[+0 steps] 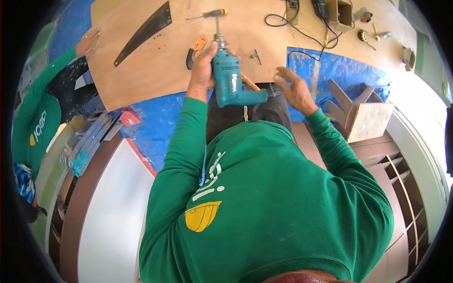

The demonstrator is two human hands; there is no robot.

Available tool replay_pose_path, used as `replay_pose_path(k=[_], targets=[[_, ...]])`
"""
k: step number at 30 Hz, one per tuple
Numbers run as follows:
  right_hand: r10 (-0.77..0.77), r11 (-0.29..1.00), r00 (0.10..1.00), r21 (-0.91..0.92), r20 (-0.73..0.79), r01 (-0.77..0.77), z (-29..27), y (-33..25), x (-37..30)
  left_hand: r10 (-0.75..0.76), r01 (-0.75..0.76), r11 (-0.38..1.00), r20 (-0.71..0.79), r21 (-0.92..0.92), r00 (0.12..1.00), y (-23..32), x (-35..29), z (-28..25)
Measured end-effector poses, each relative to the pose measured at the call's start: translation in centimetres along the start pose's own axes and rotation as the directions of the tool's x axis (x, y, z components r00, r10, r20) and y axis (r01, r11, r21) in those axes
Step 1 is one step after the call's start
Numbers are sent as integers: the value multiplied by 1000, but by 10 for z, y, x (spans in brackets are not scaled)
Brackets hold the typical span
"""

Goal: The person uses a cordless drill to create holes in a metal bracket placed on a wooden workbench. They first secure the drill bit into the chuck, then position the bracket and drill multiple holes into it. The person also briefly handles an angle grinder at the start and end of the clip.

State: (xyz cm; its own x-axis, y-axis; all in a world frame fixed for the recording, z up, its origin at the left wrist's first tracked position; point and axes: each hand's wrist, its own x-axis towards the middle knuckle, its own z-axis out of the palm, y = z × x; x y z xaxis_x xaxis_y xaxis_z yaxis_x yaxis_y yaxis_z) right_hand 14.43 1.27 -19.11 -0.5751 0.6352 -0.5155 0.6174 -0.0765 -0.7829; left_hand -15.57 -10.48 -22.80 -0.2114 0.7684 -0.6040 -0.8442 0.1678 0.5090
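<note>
My left hand (203,68) is wrapped round the front of a teal power drill (227,73), just behind its metal chuck. A drill bit points away from me, and the handle reaches to the right. My right hand (296,89) is off the drill, a little to the right of the handle's end, with its fingers apart and nothing in them. On the wooden board beyond lie a small chuck key (255,57), an orange and black handle (197,49) and a screwdriver (207,14).
A dark saw blade (144,35) lies on the plywood (127,89). A co-worker's hand (88,42) rests at its left edge. To the right are a black cable (283,21), a tape measure (363,35), blue sheeting (306,70) and a wooden offcut (370,121).
</note>
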Motion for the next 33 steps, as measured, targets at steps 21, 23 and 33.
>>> replay_pose_path(k=[21,23,33], targets=[[257,864,942,385,217,-324,78,144,172,-14,75,959,-220,273,975,-76,0,-16],[173,883,971,411,164,-227,44,109,159,-29,115,937,-254,331,967,-70,9,-4],[-116,939,949,342,294,8,8,-9,118,-153,158,957,-40,244,987,-96,57,-39]])
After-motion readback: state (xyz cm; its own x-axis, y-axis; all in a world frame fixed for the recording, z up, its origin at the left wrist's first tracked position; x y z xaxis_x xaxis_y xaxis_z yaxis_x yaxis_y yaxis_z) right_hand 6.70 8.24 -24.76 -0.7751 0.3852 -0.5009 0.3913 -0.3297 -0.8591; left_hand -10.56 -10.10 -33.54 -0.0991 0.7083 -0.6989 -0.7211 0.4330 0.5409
